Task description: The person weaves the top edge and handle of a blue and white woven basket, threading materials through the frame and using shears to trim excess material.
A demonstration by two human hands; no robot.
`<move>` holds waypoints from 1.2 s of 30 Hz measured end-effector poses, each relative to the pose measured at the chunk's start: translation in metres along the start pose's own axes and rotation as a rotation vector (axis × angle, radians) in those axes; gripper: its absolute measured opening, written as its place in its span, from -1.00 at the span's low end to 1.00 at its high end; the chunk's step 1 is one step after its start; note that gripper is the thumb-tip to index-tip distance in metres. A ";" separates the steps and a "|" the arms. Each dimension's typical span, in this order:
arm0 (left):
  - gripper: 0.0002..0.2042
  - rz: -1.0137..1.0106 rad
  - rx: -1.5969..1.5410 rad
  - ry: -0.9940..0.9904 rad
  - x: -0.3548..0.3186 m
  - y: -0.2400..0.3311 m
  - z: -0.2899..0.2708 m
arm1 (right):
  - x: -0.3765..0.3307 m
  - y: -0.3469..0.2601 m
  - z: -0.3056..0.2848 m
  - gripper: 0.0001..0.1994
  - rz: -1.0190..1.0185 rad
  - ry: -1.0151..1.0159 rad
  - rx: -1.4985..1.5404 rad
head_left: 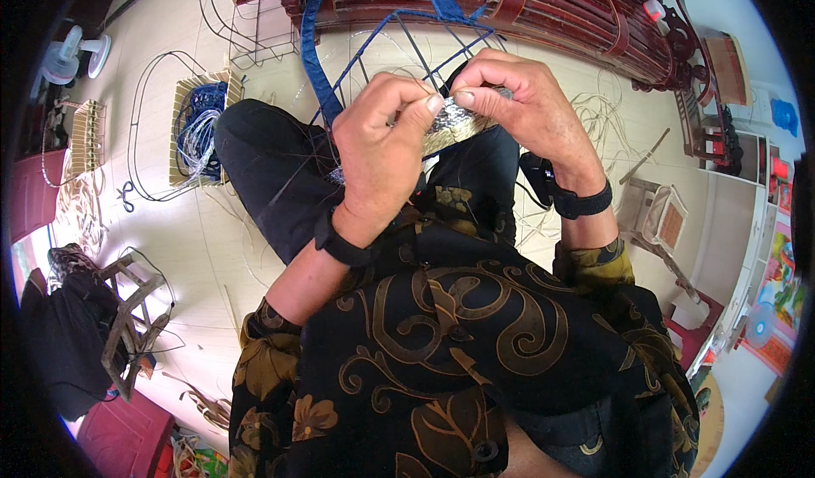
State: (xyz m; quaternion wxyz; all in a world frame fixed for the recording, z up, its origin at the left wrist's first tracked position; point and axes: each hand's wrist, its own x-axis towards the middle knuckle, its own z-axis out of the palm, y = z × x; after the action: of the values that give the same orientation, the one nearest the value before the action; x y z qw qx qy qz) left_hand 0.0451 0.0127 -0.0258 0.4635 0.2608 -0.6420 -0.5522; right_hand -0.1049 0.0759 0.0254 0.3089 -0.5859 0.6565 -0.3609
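A partly woven basket with a blue wire frame (367, 53) and blue straps (316, 53) rests between my knees. Along its near edge runs a silvery and tan woven strip (458, 126). My left hand (384, 143) is closed, thumb and forefinger pinching at the strip's upper edge. Right beside it, my right hand (533, 109) pinches the same edge, thumb against fingers. The fingertips almost meet. Any thin strand between them is too small to make out.
A tan basket (222, 104) holding blue and silvery strands stands at the left, with black scissors (126, 196) near it. Dark red carved wooden furniture (407, 2) spans the far side. Loose pale strips (607, 117) lie on the right floor; a small wooden stool (127, 329) is at lower left.
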 end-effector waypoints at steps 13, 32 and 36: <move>-0.93 -0.679 -0.277 -0.463 0.035 0.003 -0.016 | -0.005 -0.005 -0.008 -0.89 0.025 -0.112 -0.011; -0.90 -0.714 -0.339 -0.349 0.037 -0.001 -0.012 | 0.000 -0.011 -0.013 -0.82 0.163 -0.257 0.104; -0.88 -0.360 0.133 -0.285 0.009 0.020 -0.012 | -0.005 -0.011 -0.006 -0.82 0.156 -0.146 0.107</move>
State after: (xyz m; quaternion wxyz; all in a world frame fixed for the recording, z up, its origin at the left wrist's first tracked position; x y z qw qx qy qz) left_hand 0.0557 0.0047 -0.0042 0.2441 0.3205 -0.6789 -0.6139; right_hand -0.1038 0.0807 0.0380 0.4139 -0.5402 0.6558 -0.3268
